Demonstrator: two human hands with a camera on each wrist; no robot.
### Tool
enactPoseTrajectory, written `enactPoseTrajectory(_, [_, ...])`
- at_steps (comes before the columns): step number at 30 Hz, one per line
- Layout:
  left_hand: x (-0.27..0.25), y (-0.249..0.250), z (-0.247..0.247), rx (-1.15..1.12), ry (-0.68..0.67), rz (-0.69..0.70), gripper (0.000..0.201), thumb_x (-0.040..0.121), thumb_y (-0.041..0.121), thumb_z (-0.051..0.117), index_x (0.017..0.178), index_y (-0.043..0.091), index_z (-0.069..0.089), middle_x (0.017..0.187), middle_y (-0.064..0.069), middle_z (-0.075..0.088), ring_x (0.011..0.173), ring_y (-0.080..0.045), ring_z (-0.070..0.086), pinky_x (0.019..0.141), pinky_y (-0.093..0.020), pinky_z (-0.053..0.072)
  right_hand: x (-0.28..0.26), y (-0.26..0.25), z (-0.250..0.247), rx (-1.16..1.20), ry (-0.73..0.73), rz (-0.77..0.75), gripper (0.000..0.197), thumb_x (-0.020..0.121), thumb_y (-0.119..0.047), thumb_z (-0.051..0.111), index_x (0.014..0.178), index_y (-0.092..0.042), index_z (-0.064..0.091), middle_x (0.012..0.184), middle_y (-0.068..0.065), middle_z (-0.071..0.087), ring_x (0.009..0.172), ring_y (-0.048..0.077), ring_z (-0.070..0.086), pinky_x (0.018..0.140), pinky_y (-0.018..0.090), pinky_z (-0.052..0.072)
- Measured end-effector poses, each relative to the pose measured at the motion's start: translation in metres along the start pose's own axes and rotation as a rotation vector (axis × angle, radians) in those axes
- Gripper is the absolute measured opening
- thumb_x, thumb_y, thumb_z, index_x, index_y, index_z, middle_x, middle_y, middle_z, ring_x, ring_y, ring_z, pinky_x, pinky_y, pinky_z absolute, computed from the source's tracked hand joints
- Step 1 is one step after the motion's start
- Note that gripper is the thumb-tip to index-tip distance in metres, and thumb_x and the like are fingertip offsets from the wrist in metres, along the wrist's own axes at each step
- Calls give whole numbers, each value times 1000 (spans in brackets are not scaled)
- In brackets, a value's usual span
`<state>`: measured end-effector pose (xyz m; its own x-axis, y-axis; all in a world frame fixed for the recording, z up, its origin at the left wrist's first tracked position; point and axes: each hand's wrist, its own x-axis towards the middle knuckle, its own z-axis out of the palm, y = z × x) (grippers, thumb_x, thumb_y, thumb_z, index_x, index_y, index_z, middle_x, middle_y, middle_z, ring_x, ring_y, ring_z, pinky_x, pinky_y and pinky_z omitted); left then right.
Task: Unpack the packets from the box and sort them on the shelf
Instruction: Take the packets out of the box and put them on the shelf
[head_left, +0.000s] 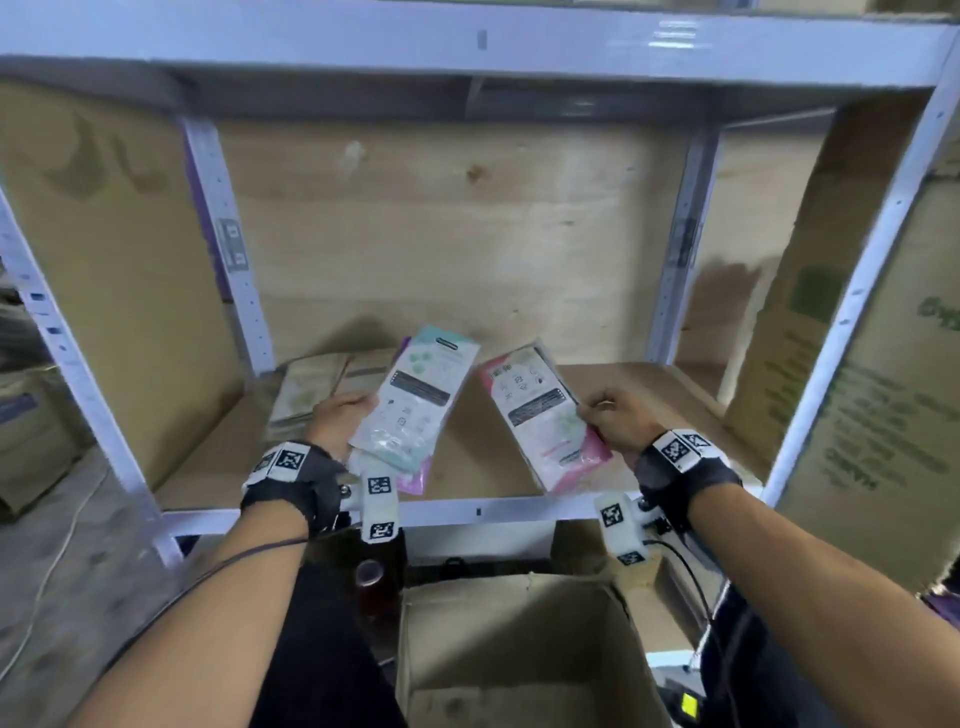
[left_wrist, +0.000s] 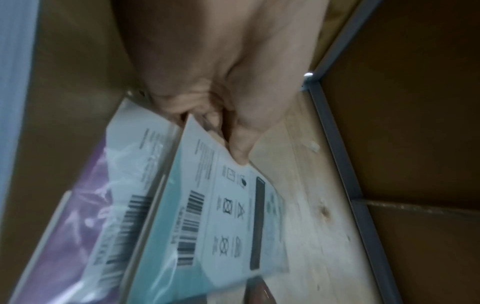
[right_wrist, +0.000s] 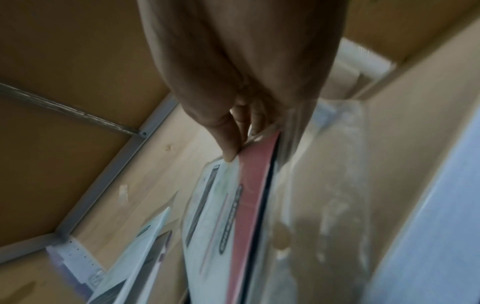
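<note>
Two flat glossy plastic packets, teal over purple, are pinched in the left hand, above the plywood shelf. A pink-edged packet is pinched at its edge by the right hand. Flat kraft packets are stacked at shelf rear-left. Open cardboard box sits below.
</note>
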<state>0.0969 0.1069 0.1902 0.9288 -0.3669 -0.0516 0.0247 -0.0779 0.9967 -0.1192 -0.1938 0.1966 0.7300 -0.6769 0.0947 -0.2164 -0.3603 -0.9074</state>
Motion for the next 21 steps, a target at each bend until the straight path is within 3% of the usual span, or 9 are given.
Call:
enactPoseTrajectory(2, [16, -6, -7, -41, 35, -43, 19, 98, 18, 64, 114, 10, 71, 127, -19, 68, 114, -32, 66, 106, -52, 49, 12, -2, 27, 113, -19, 36, 23, 90, -3, 67, 73, -15, 57, 75, 10, 59, 69, 23, 54, 63, 32, 44])
enactPoseTrajectory(5, [42, -10, -20, -57, 119, -62, 32, 99, 19, 61, 128, 7, 64, 135, -17, 64, 125, -35, 61, 109, -51, 48, 30, -10, 69, 270, -64, 101, 25, 92, -1, 64, 73, -13, 54, 80, 14, 58, 76, 24, 53, 67, 35, 45])
enactPoseTrajectory(8, [70, -12, -35, -151, 160, -103, 22, 99, 13, 59, 119, 8, 69, 129, -17, 68, 115, -34, 67, 102, -57, 51, 48, -25, 108, 375, -96, 145, 23, 93, 1, 62, 75, -11, 54, 88, 19, 58, 83, 28, 54, 75, 43, 46])
enactPoseTrajectory(11, [95, -13, -49, -183, 222, -74, 16, 99, 7, 58, 107, 13, 71, 124, -17, 70, 112, -35, 68, 97, -61, 52, 68, -40, 142, 471, -145, 188, 20, 94, 2, 59, 78, -9, 55, 85, 16, 60, 78, 29, 58, 71, 42, 51])
enactPoseTrajectory(14, [118, -13, -61, -191, 327, -27, 24, 96, -1, 60, 114, 10, 71, 123, -19, 69, 106, -32, 68, 91, -48, 56, 86, -56, 176, 527, -180, 207, 20, 95, 3, 58, 79, -8, 55, 83, 15, 60, 72, 29, 57, 70, 42, 52])
enactPoseTrajectory(17, [141, -17, -75, -182, 392, -7, 33, 94, -5, 61, 126, -1, 67, 126, -21, 67, 109, -33, 67, 100, -50, 53, 105, -69, 207, 541, -217, 205, 16, 97, 1, 55, 82, -3, 55, 84, 19, 58, 69, 28, 56, 70, 42, 51])
enactPoseTrajectory(18, [147, -20, -80, -185, 407, -10, 34, 94, -6, 61, 127, -2, 66, 126, -21, 67, 106, -31, 66, 97, -49, 55, 112, -72, 218, 539, -226, 201, 16, 98, 1, 55, 82, -2, 55, 86, 20, 58, 70, 29, 56, 71, 42, 51])
enactPoseTrajectory(21, [164, -30, -96, -194, 423, -32, 35, 93, -9, 58, 127, -3, 66, 121, -18, 67, 101, -30, 64, 72, -42, 63, 127, -75, 247, 503, -243, 189, 22, 98, 0, 54, 77, -2, 59, 82, 18, 58, 68, 28, 55, 68, 38, 49])
